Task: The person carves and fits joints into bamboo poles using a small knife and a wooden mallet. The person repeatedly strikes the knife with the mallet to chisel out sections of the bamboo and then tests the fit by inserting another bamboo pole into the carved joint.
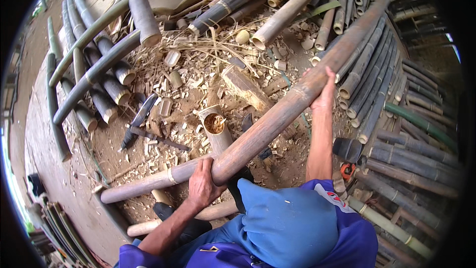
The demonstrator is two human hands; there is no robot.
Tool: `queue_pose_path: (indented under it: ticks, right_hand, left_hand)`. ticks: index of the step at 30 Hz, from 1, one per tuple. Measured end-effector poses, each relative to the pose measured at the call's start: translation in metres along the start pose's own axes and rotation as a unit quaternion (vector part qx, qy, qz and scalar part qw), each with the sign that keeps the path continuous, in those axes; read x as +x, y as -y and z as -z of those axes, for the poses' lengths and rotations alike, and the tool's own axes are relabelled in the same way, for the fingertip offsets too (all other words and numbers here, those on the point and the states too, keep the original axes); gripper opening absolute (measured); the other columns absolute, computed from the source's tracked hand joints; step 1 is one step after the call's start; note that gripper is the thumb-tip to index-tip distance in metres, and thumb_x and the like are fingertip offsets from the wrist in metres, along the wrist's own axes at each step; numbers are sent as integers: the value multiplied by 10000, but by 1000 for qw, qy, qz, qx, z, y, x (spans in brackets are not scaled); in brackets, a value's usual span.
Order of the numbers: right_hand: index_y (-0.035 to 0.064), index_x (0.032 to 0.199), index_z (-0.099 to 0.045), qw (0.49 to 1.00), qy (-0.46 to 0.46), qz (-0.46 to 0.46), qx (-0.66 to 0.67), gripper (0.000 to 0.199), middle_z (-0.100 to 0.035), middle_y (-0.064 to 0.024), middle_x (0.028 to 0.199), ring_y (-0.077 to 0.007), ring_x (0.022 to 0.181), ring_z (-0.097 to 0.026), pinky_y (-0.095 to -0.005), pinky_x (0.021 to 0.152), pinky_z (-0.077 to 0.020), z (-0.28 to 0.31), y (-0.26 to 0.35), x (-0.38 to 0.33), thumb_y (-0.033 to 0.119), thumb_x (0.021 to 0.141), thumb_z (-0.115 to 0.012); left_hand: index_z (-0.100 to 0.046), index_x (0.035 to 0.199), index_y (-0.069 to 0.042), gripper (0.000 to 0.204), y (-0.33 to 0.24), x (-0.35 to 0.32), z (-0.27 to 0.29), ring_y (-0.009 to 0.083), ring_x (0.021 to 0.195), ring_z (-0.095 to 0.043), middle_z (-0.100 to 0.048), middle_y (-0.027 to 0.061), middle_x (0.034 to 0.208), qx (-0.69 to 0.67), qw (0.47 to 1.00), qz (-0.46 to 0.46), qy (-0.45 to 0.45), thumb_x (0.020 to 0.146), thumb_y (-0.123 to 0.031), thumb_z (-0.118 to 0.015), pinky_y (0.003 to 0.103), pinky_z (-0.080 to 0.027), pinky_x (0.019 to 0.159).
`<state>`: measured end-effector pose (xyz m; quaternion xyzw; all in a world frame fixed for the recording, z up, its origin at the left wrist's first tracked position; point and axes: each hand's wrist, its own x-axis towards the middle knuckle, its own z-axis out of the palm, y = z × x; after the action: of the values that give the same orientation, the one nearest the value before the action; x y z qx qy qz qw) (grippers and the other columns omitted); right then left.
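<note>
A long, thick brown bamboo pole (292, 97) slants across the middle, from its near end at lower left up to the far right. My left hand (202, 184) is closed around its near end. Farther up, my right hand (323, 92) grips it from the right side, the fingers partly hidden behind it. Just beyond my left hand, a thinner bamboo pole (148, 183) lies to the left. Beside the held pole stands a short cut bamboo piece (220, 136), its open top holding shavings.
A blade (144, 110) and a long-handled dark tool (161, 140) lie among wood chips. A split wood block (246, 88) sits past the cut piece. Bamboo poles (369, 84) are stacked at right; a bamboo frame (94, 72) stands at left. A black tool head (347, 150) lies near my right forearm.
</note>
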<state>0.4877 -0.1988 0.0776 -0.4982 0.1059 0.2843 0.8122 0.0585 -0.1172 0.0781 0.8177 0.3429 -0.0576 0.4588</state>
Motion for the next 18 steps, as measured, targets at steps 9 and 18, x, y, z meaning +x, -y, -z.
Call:
queue_pose_path:
  ticks: [9, 18]
  right_hand:
    - [-123, 1259, -500, 953, 143, 249, -100, 732, -614, -248, 1129, -379, 1043, -626, -504, 976, -515, -94, 106, -86, 466, 831, -571]
    - [-142, 1255, -518, 859, 195, 451, -144, 744, -600, -265, 1174, -405, 1098, -615, -543, 1007, -502, -159, 105, -199, 459, 818, -560]
  left_hand:
    - [-411, 1410, -55, 981, -27, 65, 18, 381, 1240, -500, -514, 188, 1310, 34, 967, -121, -223, 609, -292, -925, 494, -399, 1042]
    - [-516, 1225, -48, 691, -127, 93, 45, 325, 1016, -585, -574, 128, 1023, -105, 915, -270, -280, 631, -172, -846, 451, -440, 888]
